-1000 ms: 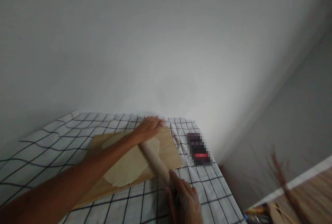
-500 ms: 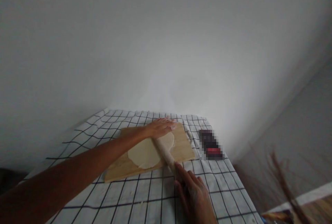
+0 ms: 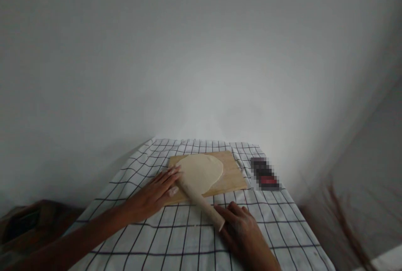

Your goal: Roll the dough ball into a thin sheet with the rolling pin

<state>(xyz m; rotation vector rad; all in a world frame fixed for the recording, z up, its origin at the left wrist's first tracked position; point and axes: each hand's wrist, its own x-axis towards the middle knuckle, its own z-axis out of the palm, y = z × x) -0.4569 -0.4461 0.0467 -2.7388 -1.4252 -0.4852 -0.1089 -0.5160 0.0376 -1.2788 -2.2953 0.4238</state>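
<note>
- Plain grey-white wall [image 3: 201, 74] rises behind a table [image 3: 176, 241] spread with a white cloth checked in dark lines.
- On the table's far half lies a wooden board [image 3: 232, 181], its right part bare.
- Thin, pale dough [image 3: 201, 170] lies flat on the board, reaching close to the far edge and leaving the near-right corner uncovered; its outline is roughly round, drawn out toward the board's near edge.
- A rolling pin [image 3: 202, 202] slants along the dough's near-left side and crosses the board's near edge, so its near end sticks out above the cloth. Whether it presses on the dough there, I cannot tell.
- The left hand [image 3: 158, 191] reaches over the board's left edge, fingers long and nearly straight, laid over the pin's far end rather than wrapped round it.
- The right hand [image 3: 241, 229] is off the board, over the cloth, fingers partly bent at the pin's near end; how firmly it grips, if at all, is unclear.
- Judging by this, the step in hand is rolling the dough thin.
- A further stroke would call for even pressure from both hands, with the pin guided across the sheet toward the board's right edge.
</note>
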